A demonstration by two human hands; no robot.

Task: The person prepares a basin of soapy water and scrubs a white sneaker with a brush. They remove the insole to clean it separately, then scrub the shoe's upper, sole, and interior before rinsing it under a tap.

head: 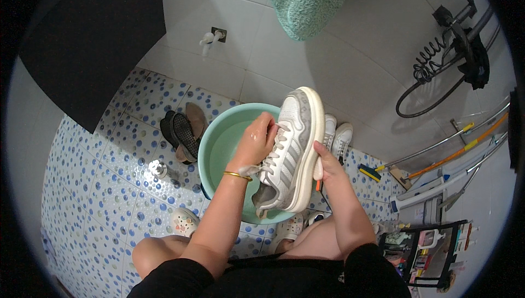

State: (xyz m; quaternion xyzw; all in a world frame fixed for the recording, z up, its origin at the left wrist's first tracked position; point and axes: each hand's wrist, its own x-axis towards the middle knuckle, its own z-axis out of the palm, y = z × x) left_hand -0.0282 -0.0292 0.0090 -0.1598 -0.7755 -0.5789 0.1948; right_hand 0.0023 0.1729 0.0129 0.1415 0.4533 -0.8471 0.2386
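Note:
A white and grey sneaker [293, 146] is held over a pale green plastic basin [213, 134] with water in it. My right hand [328, 160] grips the sneaker's thick sole from the right side, its thumb on the sole's edge. At the laces on the other side is my left hand [258, 140], wet and with curled fingers; they seem to pinch a lace, though the fingertips are partly hidden. A gold bangle [238, 175] circles my left wrist. The sneaker's toe points away from me and its heel opening faces me.
Dark slippers [184, 134] lie left of the basin; more white sneakers [341, 138] stand behind it at right. A floor drain cover [159, 169] shines at left. Long-handled cleaning tools [434, 146] lean at right, above a toiletries shelf [434, 226]. A tap [208, 39] juts from the wall.

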